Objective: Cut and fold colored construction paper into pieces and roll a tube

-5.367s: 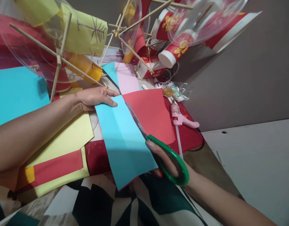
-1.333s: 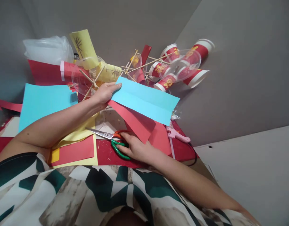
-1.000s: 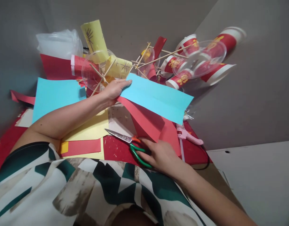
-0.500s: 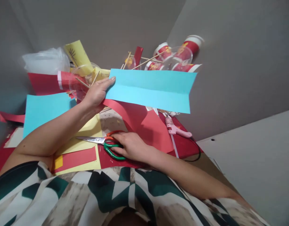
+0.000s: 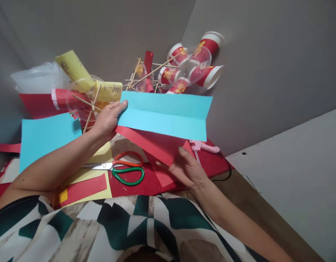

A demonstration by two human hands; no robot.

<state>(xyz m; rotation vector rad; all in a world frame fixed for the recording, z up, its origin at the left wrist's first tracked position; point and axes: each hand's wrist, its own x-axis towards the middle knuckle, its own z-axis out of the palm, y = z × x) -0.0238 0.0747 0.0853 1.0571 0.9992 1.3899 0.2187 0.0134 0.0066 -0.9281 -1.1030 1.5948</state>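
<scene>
My left hand (image 5: 108,118) pinches the left end of a folded light-blue paper strip (image 5: 165,114) together with a red paper piece (image 5: 151,143) under it, both lifted above the table. My right hand (image 5: 188,169) hovers with fingers spread just below the red paper, its fingertips close to the paper's lower edge and holding nothing. Scissors (image 5: 121,169) with one green and one orange handle lie flat on the red table (image 5: 137,183), left of my right hand.
A blue sheet (image 5: 46,136) and yellow and red sheets (image 5: 88,180) lie at the left. Stick-and-cup models with red paper cups (image 5: 190,67) and clear plastic lids (image 5: 80,102) crowd the back by the wall. A pink glue gun (image 5: 204,147) lies at the right.
My right hand let go of the scissors, which now lie on the table, and moved right and up toward the red paper. The left hand lowered the blue strip slightly.
</scene>
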